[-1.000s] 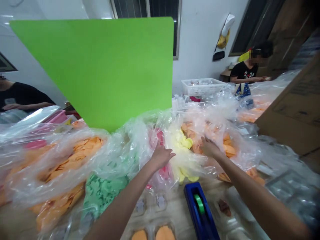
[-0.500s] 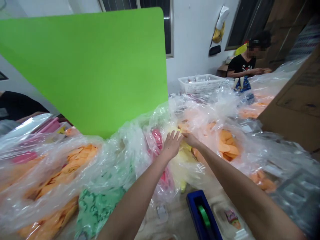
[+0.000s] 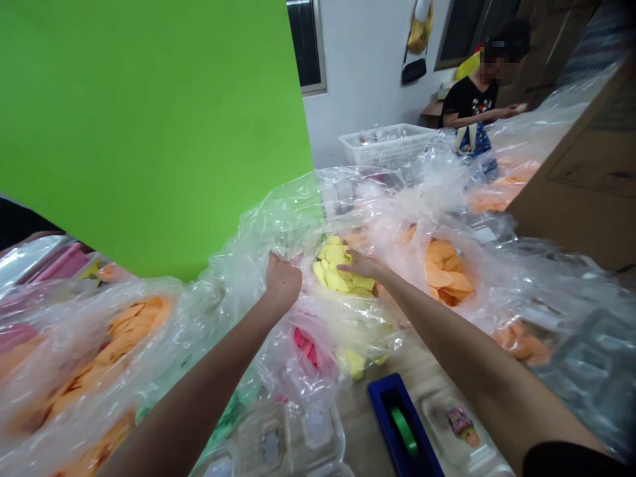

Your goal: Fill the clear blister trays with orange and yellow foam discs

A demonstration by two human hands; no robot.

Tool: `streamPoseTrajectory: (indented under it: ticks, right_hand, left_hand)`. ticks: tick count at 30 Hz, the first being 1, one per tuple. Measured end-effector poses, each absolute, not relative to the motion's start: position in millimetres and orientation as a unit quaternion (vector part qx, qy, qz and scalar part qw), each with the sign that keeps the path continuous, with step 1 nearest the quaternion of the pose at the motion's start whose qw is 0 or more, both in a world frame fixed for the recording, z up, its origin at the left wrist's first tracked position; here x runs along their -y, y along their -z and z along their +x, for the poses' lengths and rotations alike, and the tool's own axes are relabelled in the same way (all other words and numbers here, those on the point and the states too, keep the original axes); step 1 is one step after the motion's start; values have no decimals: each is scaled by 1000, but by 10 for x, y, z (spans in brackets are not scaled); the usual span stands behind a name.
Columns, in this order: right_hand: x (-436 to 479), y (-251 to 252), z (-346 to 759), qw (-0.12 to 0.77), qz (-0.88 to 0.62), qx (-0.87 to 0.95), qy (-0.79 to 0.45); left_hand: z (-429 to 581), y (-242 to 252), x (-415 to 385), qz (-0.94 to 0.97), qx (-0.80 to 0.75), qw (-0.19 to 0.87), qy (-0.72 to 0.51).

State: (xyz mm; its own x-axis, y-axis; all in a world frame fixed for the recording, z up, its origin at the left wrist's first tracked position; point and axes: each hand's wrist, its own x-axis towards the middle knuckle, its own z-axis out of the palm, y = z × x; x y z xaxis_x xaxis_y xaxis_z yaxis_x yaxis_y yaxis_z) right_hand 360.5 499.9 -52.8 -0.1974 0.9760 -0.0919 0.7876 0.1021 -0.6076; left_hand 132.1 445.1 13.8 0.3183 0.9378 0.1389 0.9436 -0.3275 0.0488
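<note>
My left hand (image 3: 283, 283) is closed on the edge of a clear plastic bag (image 3: 268, 218), left of a bag opening. Inside that opening lies a heap of flat yellow pieces (image 3: 338, 265), their exact kind unclear. My right hand (image 3: 364, 264) reaches in from the right, fingers stretched and slightly apart at the heap's edge; nothing shows gripped in it. Below my left hand, pink-red pieces (image 3: 305, 346) show through a gap in the plastic. Green pieces (image 3: 231, 414) are partly hidden behind my left forearm.
A blue tape dispenser (image 3: 405, 427) with green tape stands in front, beside clear plastic trays (image 3: 325, 434). Orange pieces (image 3: 447, 271) fill bags on both sides. A green panel (image 3: 163, 132) rises at left, a cardboard box (image 3: 581, 172) at right. Another person (image 3: 472, 99) sits behind a white basket (image 3: 387, 146).
My left hand has moved left and closed on the plastic, away from my right hand. The bag now gapes, baring the yellow pieces. The view has shifted slightly.
</note>
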Motion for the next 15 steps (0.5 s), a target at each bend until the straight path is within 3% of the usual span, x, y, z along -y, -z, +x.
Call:
streamPoseTrajectory:
  ticks: [7,15]
  right_hand:
    - [-5037,550,3421,110,-623,734,-248]
    - [-4940,526,3550,76,-602,751,-261]
  left_hand:
    - [1449,-327,-4322,-797,589,108,-76]
    - [1460,-403,-4228,-803,571,119,-123]
